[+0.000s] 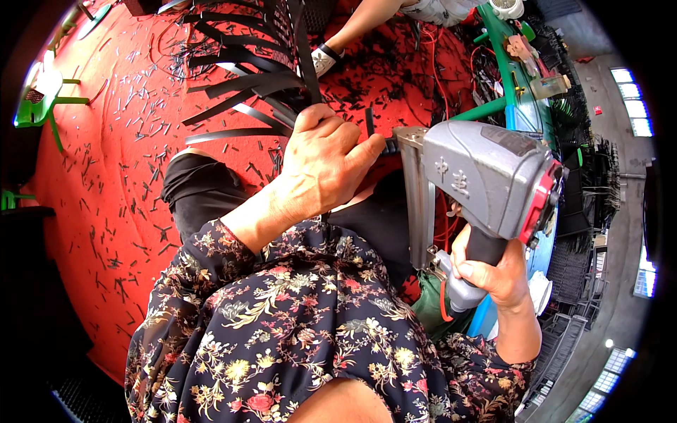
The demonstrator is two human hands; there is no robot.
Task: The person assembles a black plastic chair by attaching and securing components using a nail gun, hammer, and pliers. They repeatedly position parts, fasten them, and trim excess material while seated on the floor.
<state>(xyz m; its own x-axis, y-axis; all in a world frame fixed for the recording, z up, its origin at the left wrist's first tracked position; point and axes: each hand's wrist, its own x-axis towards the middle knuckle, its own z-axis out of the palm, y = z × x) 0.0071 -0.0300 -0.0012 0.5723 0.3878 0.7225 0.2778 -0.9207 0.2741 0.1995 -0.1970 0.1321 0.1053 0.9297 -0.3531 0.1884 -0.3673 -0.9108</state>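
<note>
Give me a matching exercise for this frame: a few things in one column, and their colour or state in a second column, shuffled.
Things:
1. left hand
2. right hand
3. floor covering
4. chair

States:
A. green, at the far left edge
B. red, strewn with short black offcuts
C. closed around the dark grip of the grey staple gun
D. pinching black strips at the gun's nose

Pairs: 1-D, 2-C, 3-B, 4-A
</note>
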